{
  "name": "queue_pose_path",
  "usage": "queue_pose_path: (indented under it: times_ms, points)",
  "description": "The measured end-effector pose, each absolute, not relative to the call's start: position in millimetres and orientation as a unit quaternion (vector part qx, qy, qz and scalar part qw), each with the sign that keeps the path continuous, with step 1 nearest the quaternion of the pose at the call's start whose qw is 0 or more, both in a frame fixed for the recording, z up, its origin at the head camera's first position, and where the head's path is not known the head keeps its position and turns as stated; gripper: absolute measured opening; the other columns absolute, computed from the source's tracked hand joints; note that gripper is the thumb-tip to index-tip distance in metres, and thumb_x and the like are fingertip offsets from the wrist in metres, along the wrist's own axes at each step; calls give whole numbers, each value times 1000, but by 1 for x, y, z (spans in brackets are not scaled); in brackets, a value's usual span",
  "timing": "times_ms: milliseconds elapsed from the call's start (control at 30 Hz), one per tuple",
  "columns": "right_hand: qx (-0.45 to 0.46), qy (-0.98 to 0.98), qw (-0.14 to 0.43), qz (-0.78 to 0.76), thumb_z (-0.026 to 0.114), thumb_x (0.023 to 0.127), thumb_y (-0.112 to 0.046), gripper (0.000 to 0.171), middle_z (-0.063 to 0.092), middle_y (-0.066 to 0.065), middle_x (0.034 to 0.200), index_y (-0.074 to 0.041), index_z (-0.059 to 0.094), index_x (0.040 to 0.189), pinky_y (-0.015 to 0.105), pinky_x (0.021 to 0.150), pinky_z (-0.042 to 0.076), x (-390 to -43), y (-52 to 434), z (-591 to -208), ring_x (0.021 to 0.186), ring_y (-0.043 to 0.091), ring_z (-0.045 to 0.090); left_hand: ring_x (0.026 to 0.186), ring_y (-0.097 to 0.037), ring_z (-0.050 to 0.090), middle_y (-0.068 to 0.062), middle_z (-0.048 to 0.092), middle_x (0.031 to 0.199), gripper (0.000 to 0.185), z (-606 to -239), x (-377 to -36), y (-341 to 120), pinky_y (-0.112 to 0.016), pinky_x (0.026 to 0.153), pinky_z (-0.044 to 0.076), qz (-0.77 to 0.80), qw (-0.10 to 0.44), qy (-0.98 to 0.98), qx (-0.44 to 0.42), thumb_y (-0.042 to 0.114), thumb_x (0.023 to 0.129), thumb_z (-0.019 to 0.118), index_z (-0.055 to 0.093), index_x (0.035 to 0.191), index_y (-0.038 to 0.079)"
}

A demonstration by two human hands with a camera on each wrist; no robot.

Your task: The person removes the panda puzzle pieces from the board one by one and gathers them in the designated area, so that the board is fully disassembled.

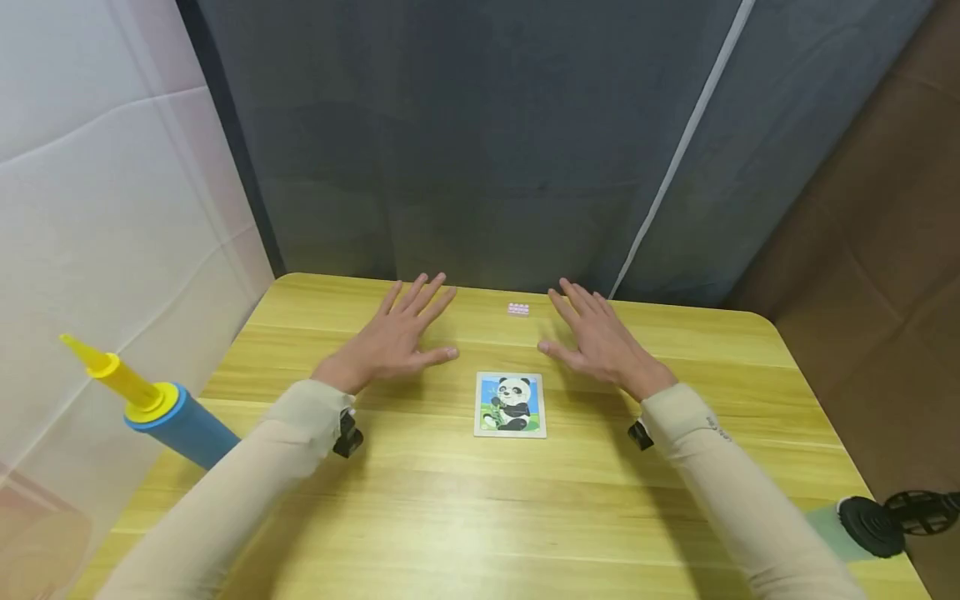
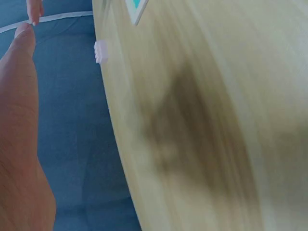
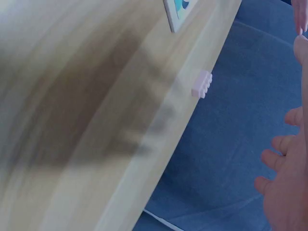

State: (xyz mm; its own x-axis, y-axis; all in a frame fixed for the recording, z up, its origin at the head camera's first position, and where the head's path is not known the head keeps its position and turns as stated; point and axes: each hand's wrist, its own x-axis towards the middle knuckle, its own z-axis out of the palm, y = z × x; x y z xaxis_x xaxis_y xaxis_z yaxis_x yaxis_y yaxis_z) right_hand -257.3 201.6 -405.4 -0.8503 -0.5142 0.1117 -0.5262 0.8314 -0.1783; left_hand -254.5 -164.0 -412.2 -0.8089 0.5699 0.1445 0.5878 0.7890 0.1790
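Observation:
Both hands lie flat, palm down, on a yellow wooden table (image 1: 487, 500). My left hand (image 1: 401, 333) has its fingers spread and straight, and holds nothing. My right hand (image 1: 592, 337) mirrors it, fingers straight, also empty. Between and just in front of the hands lies a small panda picture puzzle (image 1: 511, 404) in a wooden frame. A tiny pink block (image 1: 517, 309) sits near the table's far edge between the fingertips; it shows too in the left wrist view (image 2: 100, 51) and the right wrist view (image 3: 201, 83). A corner of the puzzle (image 3: 179, 12) appears there.
A blue and yellow hand pump (image 1: 153, 404) juts in at the left edge of the table. A black round object (image 1: 873, 525) sits at the right front corner. A dark blue curtain (image 1: 480, 142) hangs behind the table; a white sheet (image 1: 105, 208) on the left.

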Motion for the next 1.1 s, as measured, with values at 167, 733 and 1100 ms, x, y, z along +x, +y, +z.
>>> queue_pose_path:
  times_ms: [167, 733, 1100]
  points:
    - [278, -953, 25, 117, 56, 104, -61, 91, 13, 16, 181, -10, 23, 171, 63, 135, 17, -254, 196, -417, 167, 39, 18, 170, -37, 0, -5, -5, 182, 96, -422, -248, -160, -64, 136, 1, -116, 27, -945, -306, 66, 102, 53, 9, 174, 19]
    - [286, -948, -8, 143, 57, 102, -62, 90, 24, 20, 177, -7, 32, 168, 64, 132, 24, -234, 174, -453, 164, 41, 27, 169, -40, 6, -7, 3, 183, 100, -455, -225, -145, -62, 136, 2, -177, -19, -938, -298, 66, 99, 61, 14, 173, 18]
    - [297, -943, -25, 149, 58, 102, -62, 89, 26, 19, 177, -6, 35, 167, 61, 133, 25, -224, 157, -467, 164, 40, 29, 168, -43, 9, -15, 10, 182, 104, -466, -216, -135, -65, 135, 5, -196, -39, -930, -307, 66, 96, 66, 18, 173, 16]
